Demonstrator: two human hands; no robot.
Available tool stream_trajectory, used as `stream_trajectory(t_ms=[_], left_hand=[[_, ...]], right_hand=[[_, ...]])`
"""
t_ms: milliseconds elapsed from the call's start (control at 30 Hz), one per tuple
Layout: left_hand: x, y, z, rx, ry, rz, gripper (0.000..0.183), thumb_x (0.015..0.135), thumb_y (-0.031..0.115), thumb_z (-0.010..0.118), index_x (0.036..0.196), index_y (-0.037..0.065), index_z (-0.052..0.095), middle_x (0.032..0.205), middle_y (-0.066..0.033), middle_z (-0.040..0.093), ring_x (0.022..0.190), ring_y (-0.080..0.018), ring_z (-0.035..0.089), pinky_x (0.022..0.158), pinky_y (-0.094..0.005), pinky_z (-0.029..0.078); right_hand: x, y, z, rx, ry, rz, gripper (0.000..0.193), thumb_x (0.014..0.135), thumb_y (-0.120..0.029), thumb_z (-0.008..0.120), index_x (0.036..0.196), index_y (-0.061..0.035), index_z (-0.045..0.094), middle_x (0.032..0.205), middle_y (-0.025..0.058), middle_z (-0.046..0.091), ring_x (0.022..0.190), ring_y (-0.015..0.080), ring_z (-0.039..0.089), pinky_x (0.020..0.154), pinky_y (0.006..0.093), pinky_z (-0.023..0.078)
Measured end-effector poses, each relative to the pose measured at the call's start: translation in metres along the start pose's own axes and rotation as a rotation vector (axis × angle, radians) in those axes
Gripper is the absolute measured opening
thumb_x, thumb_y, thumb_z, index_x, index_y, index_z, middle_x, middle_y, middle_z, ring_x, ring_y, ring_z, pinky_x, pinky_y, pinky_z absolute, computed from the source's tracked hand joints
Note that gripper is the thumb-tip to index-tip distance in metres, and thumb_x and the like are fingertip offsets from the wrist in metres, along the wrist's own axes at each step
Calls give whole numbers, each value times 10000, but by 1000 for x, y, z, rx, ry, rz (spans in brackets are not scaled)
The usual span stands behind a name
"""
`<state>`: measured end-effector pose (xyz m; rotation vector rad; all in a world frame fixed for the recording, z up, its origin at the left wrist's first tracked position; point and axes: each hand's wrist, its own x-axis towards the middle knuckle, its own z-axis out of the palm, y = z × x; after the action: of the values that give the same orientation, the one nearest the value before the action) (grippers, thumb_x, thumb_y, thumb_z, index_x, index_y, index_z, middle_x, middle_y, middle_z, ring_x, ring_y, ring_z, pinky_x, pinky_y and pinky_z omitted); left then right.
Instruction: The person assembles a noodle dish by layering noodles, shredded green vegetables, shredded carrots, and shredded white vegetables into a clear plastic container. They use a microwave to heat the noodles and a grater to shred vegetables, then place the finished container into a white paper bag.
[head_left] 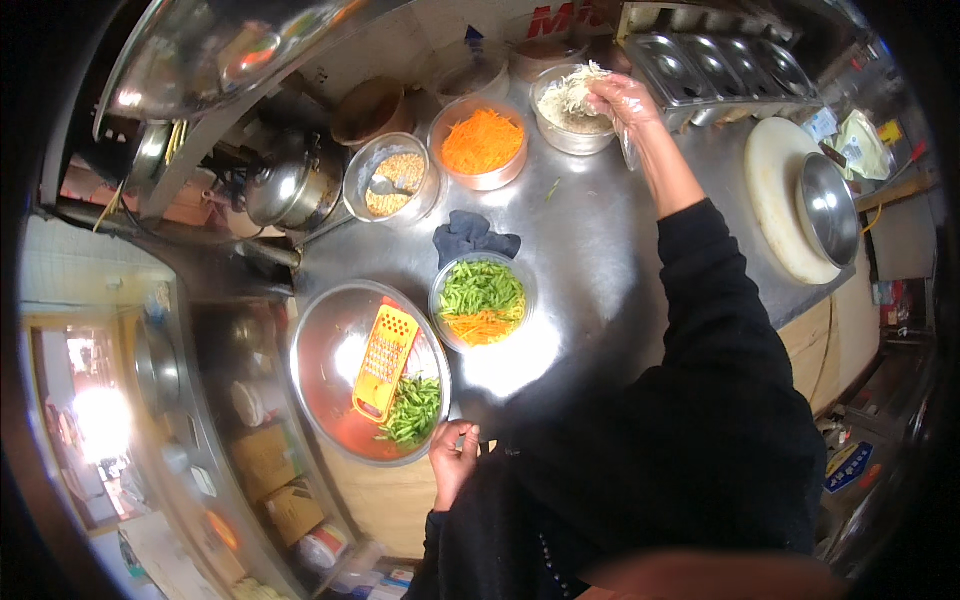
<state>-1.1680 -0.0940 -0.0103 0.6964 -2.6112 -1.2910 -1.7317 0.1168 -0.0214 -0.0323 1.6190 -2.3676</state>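
Stainless steel gleams across the table (pixel 600 235) in a cluttered kitchen, with a tub of orange shreds (pixel 483 142) and a pot of tan crumbs (pixel 425 195) standing left of a pale-filled tub (pixel 576 143). Above that last one the right hand (pixel 618 100), apparently in clear plastic, has its fingers closed on a tuft of pale shreds (pixel 578 88), while the left hand (pixel 455 458) curls loosely just beside the rim of a large steel bowl (pixel 325 340), and whether it holds anything I cannot tell. Inside that bowl a yellow grater (pixel 384 365) lies beside green strips (pixel 412 410), near a clear bowl of green and orange strips (pixel 482 290)
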Motion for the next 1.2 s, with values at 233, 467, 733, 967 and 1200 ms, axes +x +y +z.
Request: stream_trajectory(t_ms=[233,467,733,967,1200], left_hand=[[-3,-11,0,48,11,56,113,825,112,698,807,27,627,821,-108,644,786,-282,606,734,-363,475],[-5,-9,-1,-15,24,57,86,820,88,701,828,35,633,842,-97,655,784,-265,612,730,-346,481],[-11,-8,-3,-33,29,30,84,815,78,704,821,34,633,831,-90,652,780,-257,607,739,-341,474],[-7,-1,-2,-4,16,50,84,818,82,702,822,33,635,833,-91,653,779,-264,604,739,-341,471],[-5,0,-3,3,-19,26,91,821,93,704,826,31,637,848,-96,656,795,-268,607,750,-348,473]], right_hand=[[-112,16,56,188,-318,57,150,870,-20,624,1003,19,568,930,108,648,798,185,642,744,300,561],[-215,91,90,-365,-591,294,237,865,-113,643,1087,-30,630,983,98,664,868,208,653,789,322,531],[-215,120,82,-1000,-572,-603,246,809,-69,603,1052,-88,638,1009,108,644,924,316,622,802,389,516],[-242,115,89,-1367,-1003,-449,221,846,-133,576,1053,-124,652,1037,80,648,999,267,607,847,392,501],[-201,95,68,-459,-514,-339,202,871,-120,615,1047,-38,671,958,69,707,803,140,662,677,289,527]])
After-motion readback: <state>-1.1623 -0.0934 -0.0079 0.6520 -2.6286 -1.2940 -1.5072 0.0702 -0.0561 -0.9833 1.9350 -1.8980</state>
